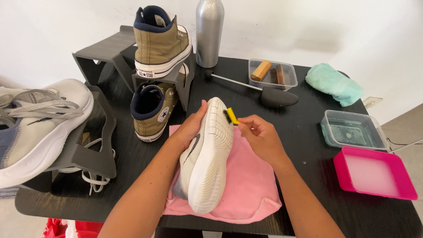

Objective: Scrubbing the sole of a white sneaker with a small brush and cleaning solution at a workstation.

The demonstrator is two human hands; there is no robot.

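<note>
Meanwhile, the left hand (191, 125) was wrapped around the upper side of a white sneaker (207, 158), holding it tipped on its edge so the ribbed sole faced up and to the right, above a pink cloth (251, 185) spread on the black tabletop (308, 128). The right hand (260, 136) pinched a small yellow brush (231, 116), its dark bristle end touching the sole near the toe. Behind the sneaker, a pair of olive high-top shoes (158, 44) sat on a grey rack (103, 55), one above the other, beside a silver bottle (209, 31). To the right lay a black shoe tree (275, 98), a clear box holding brushes (272, 74), a teal cloth (334, 83), a clear tub of water (354, 130) and a pink tray (374, 174). Another white sneaker (39, 128) rested on a stand at the left edge.
</note>
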